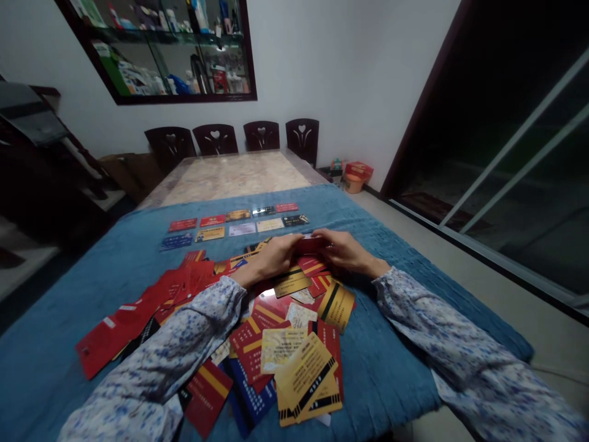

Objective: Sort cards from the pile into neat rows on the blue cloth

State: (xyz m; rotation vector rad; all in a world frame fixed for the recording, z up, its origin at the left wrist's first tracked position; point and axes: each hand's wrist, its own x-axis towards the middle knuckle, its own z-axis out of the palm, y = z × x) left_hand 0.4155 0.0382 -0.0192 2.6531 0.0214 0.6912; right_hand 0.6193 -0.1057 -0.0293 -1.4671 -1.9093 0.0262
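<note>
My left hand (276,255) and my right hand (344,248) are closed on the two ends of a dark red card (311,246); whether it is one card or a small stack, I cannot tell. Below them spreads a loose pile of plastic cards, with gold cards (309,380), a yellow card (279,350), a dark blue card (251,399) and a dark red card (208,396) showing. Left of my left forearm lie overlapping bright red cards (124,328). Beyond my hands, several cards lie face up in two rows, among them a lilac card (242,229) and a black card (295,220).
A blue cloth (381,368) covers the near part of the table; bare marble-patterned tabletop (239,175) shows behind it. Several dark chairs (262,135) line the far end. An orange bucket (353,183) stands on the floor at right, near a dark glass door (497,141).
</note>
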